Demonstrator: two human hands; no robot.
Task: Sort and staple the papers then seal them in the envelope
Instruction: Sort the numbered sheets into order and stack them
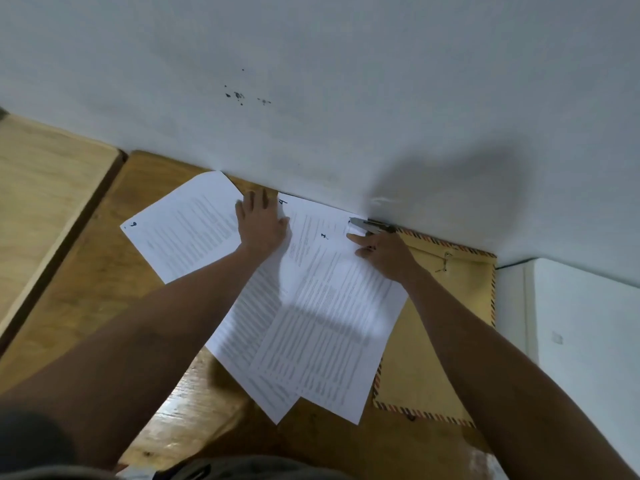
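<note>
A handwritten "9" is marked at the corner of the left-hand sheet (183, 230). A handwritten "4" is marked at the top corner of the sheet (298, 216) beside the left hand (261, 221). A small handwritten mark, possibly "3", is found on the uppermost sheet (332, 292). The printed body text on all sheets is too blurred to be read.

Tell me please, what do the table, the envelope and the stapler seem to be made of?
The table looks like varnished wood: grain lines and a soft shine. The envelope seems matte brown paper, with a striped border and a string clasp. The stapler appears to be metal, grey and slightly glossy, though it is small and blurred.
</note>
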